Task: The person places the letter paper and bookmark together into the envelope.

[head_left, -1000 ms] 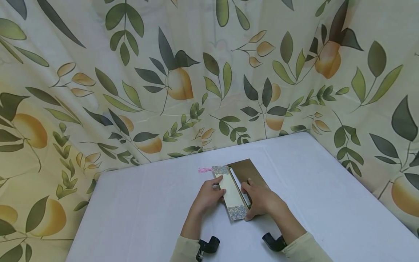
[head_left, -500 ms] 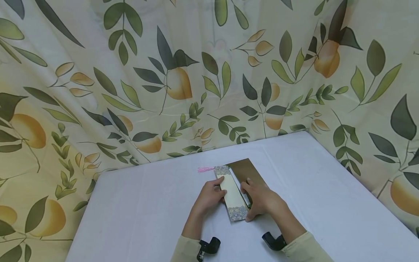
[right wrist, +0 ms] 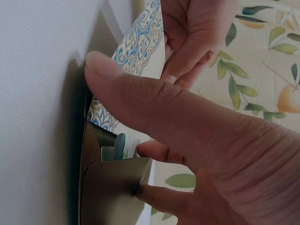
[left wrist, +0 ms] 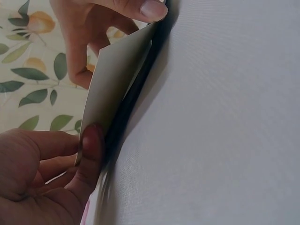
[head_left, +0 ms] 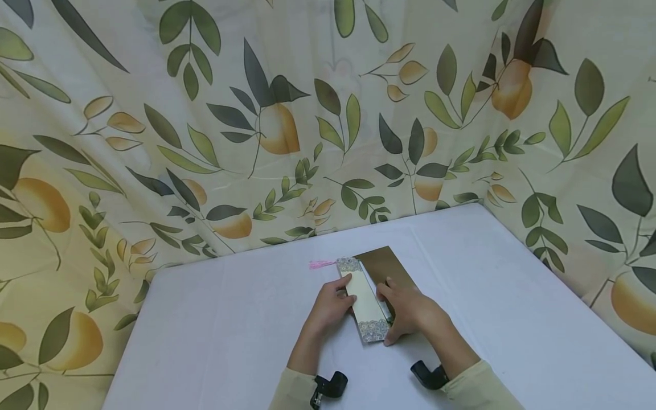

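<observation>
A long cream bookmark (head_left: 365, 296) with blue-grey lace patterns at both ends and a pink tassel (head_left: 322, 264) lies over the left part of a brown cardboard case (head_left: 384, 265), which is opened out. My left hand (head_left: 330, 304) pinches the bookmark by its left long edge, the thumb (left wrist: 91, 143) on its plain face in the left wrist view. From the right, my right hand (head_left: 410, 310) grips the case, its thumb (right wrist: 136, 96) across the case's near end and bookmark corner, fingers bent at the flap. Inside the case show something green (right wrist: 120, 146) and a white strip (head_left: 371, 280).
Everything lies on a table with a white cloth (head_left: 230, 330). Behind and at both sides hangs a curtain (head_left: 307, 188) printed with leaves and orange fruit. Black wrist cameras sit on the left wrist (head_left: 330, 387) and right wrist (head_left: 429, 376).
The bookmark has shifted slightly right over the case, so less of the white strip shows. My left hand has moved a little right with it. My right hand has stayed in place.
</observation>
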### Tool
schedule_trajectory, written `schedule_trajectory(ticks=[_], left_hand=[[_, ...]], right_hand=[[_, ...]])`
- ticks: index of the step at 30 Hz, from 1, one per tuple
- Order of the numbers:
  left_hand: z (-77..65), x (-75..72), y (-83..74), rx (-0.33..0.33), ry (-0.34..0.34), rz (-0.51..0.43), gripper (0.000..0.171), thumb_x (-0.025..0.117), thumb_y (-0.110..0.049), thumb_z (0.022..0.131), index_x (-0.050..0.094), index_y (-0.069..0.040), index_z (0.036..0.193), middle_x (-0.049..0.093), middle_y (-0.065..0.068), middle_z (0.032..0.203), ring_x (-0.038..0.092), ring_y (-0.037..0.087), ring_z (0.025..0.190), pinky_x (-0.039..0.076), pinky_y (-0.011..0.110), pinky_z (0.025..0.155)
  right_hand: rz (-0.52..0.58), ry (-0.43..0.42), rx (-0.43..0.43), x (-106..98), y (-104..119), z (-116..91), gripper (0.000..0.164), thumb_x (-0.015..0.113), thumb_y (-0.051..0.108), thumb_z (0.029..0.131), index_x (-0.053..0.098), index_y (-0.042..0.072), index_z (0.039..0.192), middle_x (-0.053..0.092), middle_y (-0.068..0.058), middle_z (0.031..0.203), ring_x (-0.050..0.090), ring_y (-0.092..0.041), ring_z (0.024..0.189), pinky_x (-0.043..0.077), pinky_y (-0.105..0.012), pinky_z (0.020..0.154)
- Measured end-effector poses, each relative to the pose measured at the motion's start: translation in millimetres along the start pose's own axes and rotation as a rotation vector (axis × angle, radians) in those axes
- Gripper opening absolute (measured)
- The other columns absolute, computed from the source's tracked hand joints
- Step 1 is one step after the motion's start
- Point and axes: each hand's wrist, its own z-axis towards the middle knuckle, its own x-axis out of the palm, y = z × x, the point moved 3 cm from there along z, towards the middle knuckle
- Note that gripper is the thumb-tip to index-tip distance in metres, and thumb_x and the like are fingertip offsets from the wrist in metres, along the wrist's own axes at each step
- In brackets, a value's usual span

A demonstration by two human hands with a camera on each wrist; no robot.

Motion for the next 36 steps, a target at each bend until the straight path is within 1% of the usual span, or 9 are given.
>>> schedule_trajectory(ticks=[5,11,19,23,25,29,31,34,36], left_hand=[[-0.1,0.7,0.2,0.001,-0.014,-0.021,0.057,0.068,0.007,0.093,0.051,0.008,0.147,0.063,0.025,0.131,0.065,0.013,0.066,0.051,0.024,0.062],[0.0,5.3,0.2,0.004,-0.056,-0.020,0.058,0.069,0.008,0.091,0.052,0.007,0.147,0.063,0.026,0.130,0.063,0.011,0.063,0.050,0.023,0.059],[0.2,12.9,-0.5,-0.003,-0.069,-0.025,0.058,0.067,0.005,0.095,0.049,0.004,0.150,0.061,0.027,0.135,0.066,0.010,0.065,0.052,0.023,0.060],[-1.9,15.6,0.4,0.000,-0.038,-0.041,0.057,0.065,0.005,0.096,0.048,0.005,0.150,0.061,0.026,0.135,0.066,0.012,0.064,0.052,0.024,0.060],[-2.6,16.5,0.6,0.006,-0.007,-0.042,0.057,0.063,0.005,0.097,0.046,0.006,0.151,0.060,0.026,0.136,0.067,0.012,0.066,0.053,0.025,0.062],[-2.2,14.6,-1.1,0.026,0.056,-0.030,0.058,0.059,0.004,0.099,0.041,0.006,0.154,0.059,0.024,0.139,0.070,0.014,0.076,0.054,0.026,0.070],[-2.0,11.9,-1.5,0.023,0.081,-0.029,0.059,0.059,0.004,0.100,0.040,0.005,0.155,0.059,0.023,0.140,0.071,0.015,0.081,0.054,0.027,0.075],[-2.2,6.8,-1.2,-0.002,0.093,-0.073,0.060,0.060,0.005,0.099,0.040,0.004,0.155,0.060,0.022,0.139,0.071,0.017,0.085,0.056,0.029,0.078],[-2.2,4.1,-0.5,-0.024,0.088,-0.127,0.061,0.062,0.006,0.098,0.041,0.004,0.155,0.061,0.023,0.137,0.072,0.019,0.089,0.057,0.031,0.078]], right_hand=[[0.024,0.004,0.002,-0.7,-0.2,-1.4,0.078,0.104,0.036,0.054,0.057,0.020,0.113,0.037,-0.032,0.156,0.053,-0.058,0.121,0.052,-0.063,0.083],[0.013,0.002,0.009,-0.5,0.3,0.0,0.080,0.104,0.037,0.053,0.057,0.020,0.116,0.037,-0.031,0.156,0.056,-0.054,0.120,0.052,-0.063,0.084],[0.016,-0.006,0.001,-0.5,-0.6,-0.4,0.080,0.105,0.036,0.053,0.057,0.020,0.114,0.037,-0.031,0.156,0.056,-0.052,0.120,0.052,-0.061,0.084],[0.015,0.011,0.004,0.1,-2.1,-1.6,0.080,0.105,0.036,0.053,0.056,0.021,0.115,0.037,-0.031,0.157,0.055,-0.053,0.122,0.052,-0.062,0.085],[0.017,0.017,0.006,0.1,-2.6,-2.2,0.080,0.105,0.036,0.053,0.056,0.021,0.115,0.037,-0.030,0.157,0.055,-0.053,0.122,0.052,-0.062,0.085],[0.021,0.014,0.003,-0.2,-3.2,-2.3,0.080,0.105,0.035,0.053,0.056,0.022,0.114,0.037,-0.030,0.158,0.055,-0.054,0.121,0.052,-0.061,0.083],[0.027,0.012,0.000,-0.7,-3.2,-2.4,0.079,0.105,0.034,0.053,0.055,0.022,0.114,0.036,-0.030,0.158,0.057,-0.052,0.119,0.052,-0.059,0.082],[0.038,0.008,-0.009,-1.6,-2.6,-2.8,0.078,0.105,0.034,0.053,0.055,0.021,0.112,0.036,-0.030,0.158,0.058,-0.049,0.117,0.052,-0.057,0.080],[0.043,0.006,-0.016,-2.4,-1.7,-3.1,0.077,0.104,0.033,0.054,0.054,0.021,0.110,0.037,-0.030,0.157,0.058,-0.049,0.117,0.052,-0.057,0.080]])
